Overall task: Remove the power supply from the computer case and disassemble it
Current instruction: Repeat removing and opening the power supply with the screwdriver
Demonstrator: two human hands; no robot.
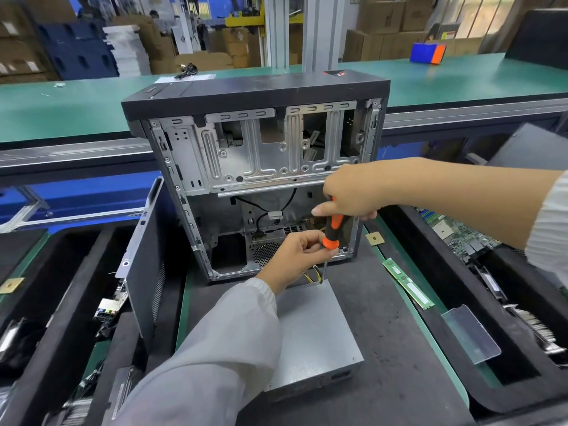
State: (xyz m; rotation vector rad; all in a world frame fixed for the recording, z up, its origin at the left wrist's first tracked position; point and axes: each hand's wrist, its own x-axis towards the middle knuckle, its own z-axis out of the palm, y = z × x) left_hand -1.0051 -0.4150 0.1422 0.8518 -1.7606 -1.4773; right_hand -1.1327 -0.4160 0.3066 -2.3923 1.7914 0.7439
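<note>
The power supply [310,339] is already out of the computer case [255,179] and lies flat on the dark mat at 6 o'clock of the case, its yellow and black leads [313,273] trailing from its far edge. So removal looks done, and disassembly looks only just begun — the lid is still on the box.

It is a plain grey sheet-metal box, dull and lightly speckled, with square corners and a slot on its near face. A screwdriver [330,238] with an orange and black handle stands nearly upright, its thin steel shaft meeting the far edge of the box, probably at a screw, though none is clear. The right hand [347,195] grasps the upper handle; the left hand [295,253] pinches the lower end of the handle to steady it.

The case stands open toward the viewer — bare stamped steel with ribs and cut-outs, a black plastic top, loose black cables inside. Its side panel [144,265] leans at 9 o'clock. At 3 o'clock lie two green memory sticks [408,282] and a small gold-edged chip [375,238].
</note>
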